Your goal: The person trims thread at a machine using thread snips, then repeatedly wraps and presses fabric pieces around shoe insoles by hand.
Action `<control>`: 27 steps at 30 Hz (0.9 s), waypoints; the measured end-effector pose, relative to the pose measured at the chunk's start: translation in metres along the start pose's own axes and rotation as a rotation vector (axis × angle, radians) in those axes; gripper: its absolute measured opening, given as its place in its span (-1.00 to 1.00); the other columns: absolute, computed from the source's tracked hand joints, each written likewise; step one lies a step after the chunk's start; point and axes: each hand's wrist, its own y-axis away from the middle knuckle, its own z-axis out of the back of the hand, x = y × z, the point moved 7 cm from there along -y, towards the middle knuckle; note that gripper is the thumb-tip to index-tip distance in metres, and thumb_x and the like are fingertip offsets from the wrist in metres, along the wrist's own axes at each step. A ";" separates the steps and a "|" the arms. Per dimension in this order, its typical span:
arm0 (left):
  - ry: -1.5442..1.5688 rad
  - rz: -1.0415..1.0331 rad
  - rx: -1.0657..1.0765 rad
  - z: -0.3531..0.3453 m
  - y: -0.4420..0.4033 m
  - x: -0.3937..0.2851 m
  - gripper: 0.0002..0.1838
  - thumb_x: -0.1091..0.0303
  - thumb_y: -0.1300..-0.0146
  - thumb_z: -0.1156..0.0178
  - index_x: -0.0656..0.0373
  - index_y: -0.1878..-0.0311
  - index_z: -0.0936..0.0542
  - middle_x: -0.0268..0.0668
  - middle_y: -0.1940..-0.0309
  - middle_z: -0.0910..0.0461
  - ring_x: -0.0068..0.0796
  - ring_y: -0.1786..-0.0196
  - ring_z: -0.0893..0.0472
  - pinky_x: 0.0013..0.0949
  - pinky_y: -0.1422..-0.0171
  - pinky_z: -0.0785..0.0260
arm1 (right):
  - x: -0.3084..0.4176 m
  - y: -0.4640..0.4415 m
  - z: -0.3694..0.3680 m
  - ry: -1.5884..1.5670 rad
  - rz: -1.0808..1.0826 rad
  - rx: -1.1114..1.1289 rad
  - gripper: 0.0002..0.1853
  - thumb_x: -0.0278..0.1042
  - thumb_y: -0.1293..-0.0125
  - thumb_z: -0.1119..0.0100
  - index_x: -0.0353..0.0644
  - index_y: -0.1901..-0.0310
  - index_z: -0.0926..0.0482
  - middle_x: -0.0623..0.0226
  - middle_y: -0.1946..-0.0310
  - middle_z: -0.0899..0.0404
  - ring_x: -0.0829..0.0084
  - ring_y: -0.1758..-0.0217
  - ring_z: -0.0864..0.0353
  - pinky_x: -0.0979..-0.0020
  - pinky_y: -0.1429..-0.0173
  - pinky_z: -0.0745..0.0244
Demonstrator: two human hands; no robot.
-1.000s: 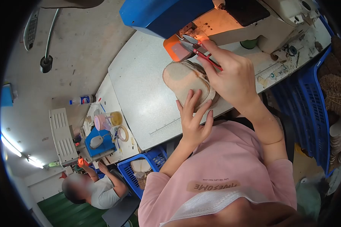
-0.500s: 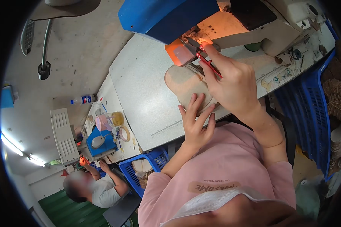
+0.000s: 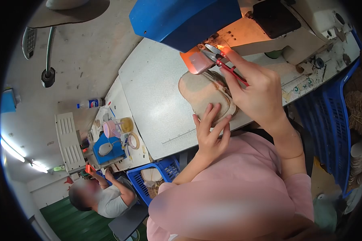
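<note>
A small stack of beige, insole-shaped pieces [image 3: 197, 90] lies on the white worktable, close to the sewing machine's lit area. My left hand [image 3: 213, 130] rests on the near end of the stack, its fingers spread and lying flat. Red-handled thread snips [image 3: 238, 76] are gripped in my right hand [image 3: 257, 88], above the far right side of the stack. Their metal blades are parted and point toward the machine's needle area, which is partly hidden. Some layered edges of the pieces show below the right hand.
The blue-covered sewing machine [image 3: 185, 20] stands at the table's far side. Blue crates [image 3: 326, 136] stack up at the right; another crate [image 3: 140, 180] sits at the left. A co-worker [image 3: 108, 197] sits at a second machine. A tape roll [image 3: 132, 140] lies on that table.
The snips' blades have come clear of the machine's needle area and show more fully. The pieces and both hands appear slightly lower and to the right in view.
</note>
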 end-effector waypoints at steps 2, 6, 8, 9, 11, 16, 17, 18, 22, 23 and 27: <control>0.016 0.007 -0.004 0.000 0.000 0.000 -0.63 0.55 0.01 -0.30 0.01 0.08 -0.71 -0.10 -0.21 -0.51 -0.08 -0.38 -0.39 0.09 -0.54 0.29 | 0.002 -0.003 0.001 0.059 0.031 0.028 -0.67 -0.48 -0.12 -0.35 -0.26 0.04 -0.62 0.22 0.58 -0.58 0.30 0.62 -0.56 0.34 0.52 -0.41; 0.021 0.004 0.005 -0.001 0.000 0.001 -0.64 0.57 0.03 -0.29 0.03 0.10 -0.71 -0.09 -0.21 -0.51 -0.07 -0.38 -0.39 0.04 -0.56 0.31 | 0.007 -0.008 0.000 0.147 0.127 0.062 -0.66 -0.49 -0.11 -0.35 -0.23 0.03 -0.62 0.26 0.56 -0.57 0.31 0.60 -0.56 0.35 0.50 -0.43; 0.008 -0.015 0.002 0.000 -0.001 -0.001 -0.64 0.60 0.04 -0.28 0.06 0.12 -0.71 -0.07 -0.20 -0.51 -0.07 -0.39 -0.38 -0.04 -0.59 0.33 | 0.006 -0.008 -0.002 0.171 0.138 0.097 -0.66 -0.49 -0.11 -0.34 -0.22 0.03 -0.62 0.26 0.56 -0.57 0.31 0.60 -0.55 0.34 0.49 -0.43; 0.009 -0.017 -0.005 -0.001 -0.002 0.000 -0.64 0.60 0.04 -0.28 0.06 0.12 -0.71 -0.07 -0.20 -0.51 -0.07 -0.38 -0.38 -0.05 -0.59 0.33 | 0.006 -0.008 -0.003 0.183 0.142 0.116 -0.66 -0.49 -0.11 -0.34 -0.22 0.03 -0.62 0.26 0.56 -0.57 0.30 0.60 -0.55 0.34 0.49 -0.43; 0.012 -0.017 -0.016 -0.002 0.000 0.000 -0.64 0.60 0.05 -0.28 0.05 0.13 -0.71 -0.07 -0.20 -0.52 -0.07 -0.38 -0.39 -0.05 -0.59 0.33 | 0.006 -0.008 -0.003 0.168 0.128 0.091 -0.66 -0.50 -0.11 -0.34 -0.22 0.03 -0.62 0.26 0.56 -0.58 0.31 0.60 -0.55 0.34 0.49 -0.43; 0.019 -0.004 -0.011 -0.002 0.000 0.002 -0.63 0.61 0.06 -0.28 0.04 0.13 -0.71 -0.07 -0.19 -0.53 -0.07 -0.38 -0.39 -0.06 -0.58 0.28 | 0.008 -0.006 -0.001 0.178 0.110 0.085 -0.64 -0.53 -0.10 -0.35 -0.22 0.01 -0.62 0.24 0.56 -0.58 0.31 0.61 -0.55 0.34 0.51 -0.41; 0.024 -0.002 -0.009 -0.003 0.001 0.002 -0.63 0.61 0.06 -0.28 0.04 0.13 -0.71 -0.07 -0.19 -0.53 -0.08 -0.38 -0.39 -0.06 -0.58 0.27 | 0.008 -0.006 0.000 0.175 0.104 0.092 -0.63 -0.54 -0.10 -0.35 -0.22 0.00 -0.62 0.24 0.56 -0.58 0.31 0.61 -0.54 0.34 0.51 -0.41; 0.023 -0.003 -0.010 -0.003 0.001 0.002 -0.63 0.61 0.06 -0.28 0.04 0.13 -0.72 -0.07 -0.18 -0.53 -0.08 -0.38 -0.39 -0.06 -0.58 0.26 | 0.007 -0.005 0.000 0.172 0.097 0.098 -0.63 -0.54 -0.10 -0.35 -0.22 0.00 -0.62 0.24 0.57 -0.58 0.31 0.62 -0.54 0.35 0.52 -0.40; 0.021 -0.004 -0.016 -0.003 0.001 0.002 -0.63 0.61 0.06 -0.28 0.04 0.13 -0.72 -0.07 -0.18 -0.53 -0.08 -0.37 -0.40 -0.07 -0.57 0.24 | 0.003 -0.002 0.001 0.142 0.105 0.062 -0.59 -0.56 -0.08 -0.37 -0.24 -0.03 -0.61 0.24 0.59 -0.56 0.33 0.63 -0.54 0.36 0.52 -0.41; 0.021 -0.004 -0.019 -0.003 0.001 0.002 -0.63 0.61 0.06 -0.28 0.05 0.13 -0.72 -0.07 -0.18 -0.53 -0.08 -0.37 -0.40 -0.07 -0.57 0.24 | 0.003 -0.002 0.002 0.137 0.110 0.054 -0.58 -0.56 -0.07 -0.37 -0.24 -0.04 -0.61 0.25 0.59 -0.56 0.34 0.63 -0.55 0.37 0.52 -0.41; 0.021 -0.008 -0.015 -0.003 0.000 0.001 -0.63 0.62 0.06 -0.28 0.05 0.14 -0.72 -0.07 -0.18 -0.53 -0.07 -0.37 -0.41 -0.08 -0.57 0.24 | 0.006 -0.001 0.002 0.125 0.115 0.061 -0.54 -0.56 -0.05 -0.40 -0.27 -0.05 -0.61 0.25 0.60 -0.56 0.38 0.63 -0.56 0.40 0.53 -0.42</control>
